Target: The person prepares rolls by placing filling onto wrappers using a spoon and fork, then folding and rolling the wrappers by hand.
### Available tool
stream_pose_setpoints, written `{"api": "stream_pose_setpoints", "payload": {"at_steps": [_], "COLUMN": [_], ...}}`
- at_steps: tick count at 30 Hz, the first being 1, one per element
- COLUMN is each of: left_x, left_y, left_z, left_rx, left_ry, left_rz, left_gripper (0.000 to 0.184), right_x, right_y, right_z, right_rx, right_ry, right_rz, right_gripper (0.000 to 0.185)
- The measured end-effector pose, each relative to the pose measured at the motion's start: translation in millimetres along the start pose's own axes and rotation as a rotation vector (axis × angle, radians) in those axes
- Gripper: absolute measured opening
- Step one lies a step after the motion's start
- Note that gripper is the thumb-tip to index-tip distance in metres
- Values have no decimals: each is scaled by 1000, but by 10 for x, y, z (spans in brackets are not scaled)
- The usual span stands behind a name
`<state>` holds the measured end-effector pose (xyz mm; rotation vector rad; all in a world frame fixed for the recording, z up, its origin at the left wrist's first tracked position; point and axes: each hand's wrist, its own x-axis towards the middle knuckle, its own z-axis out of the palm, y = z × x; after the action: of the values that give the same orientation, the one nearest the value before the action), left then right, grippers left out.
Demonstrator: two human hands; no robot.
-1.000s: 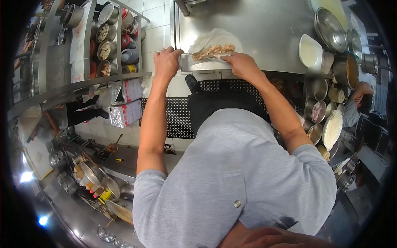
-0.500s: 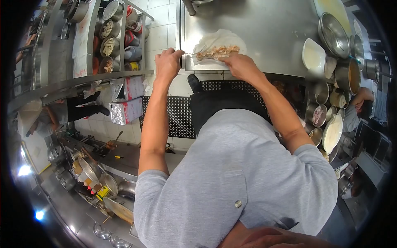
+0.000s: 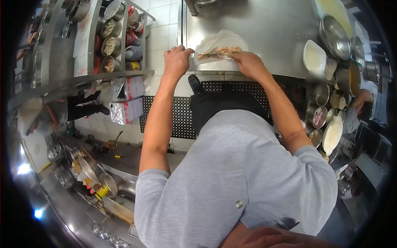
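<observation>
While between two hands (image 3: 177,62) (image 3: 250,65), one sheet (image 3: 221,40).

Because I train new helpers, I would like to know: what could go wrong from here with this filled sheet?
The white sheet looks thin, so it might tear if the left hand and right hand pull unevenly. The filling lies partly uncovered in a strip between the hands, so some could slip out at the ends. The sheet lies close to the near edge of the steel table, so a hard pull might drag it over.
</observation>
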<state>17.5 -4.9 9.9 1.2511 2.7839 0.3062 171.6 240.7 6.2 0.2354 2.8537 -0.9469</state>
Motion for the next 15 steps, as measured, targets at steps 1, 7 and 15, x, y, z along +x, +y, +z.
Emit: {"api": "stream_pose_setpoints", "payload": {"at_steps": [1,7,15], "left_x": [23,95,214], "left_y": [14,75,226], "left_z": [-4,-20,72], "left_rx": [-1,-22,47], "left_ry": [3,12,-36], "left_rz": [5,-6,36], "left_gripper": [30,31,31], "right_x": [-14,-102,-87], "right_y": [-23,57,262], "right_z": [-73,-228,-168], "right_rx": [-3,-59,-66], "right_ry": [5,-139,-36], "right_rz": [2,95,59], "right_gripper": [34,32,32]}}
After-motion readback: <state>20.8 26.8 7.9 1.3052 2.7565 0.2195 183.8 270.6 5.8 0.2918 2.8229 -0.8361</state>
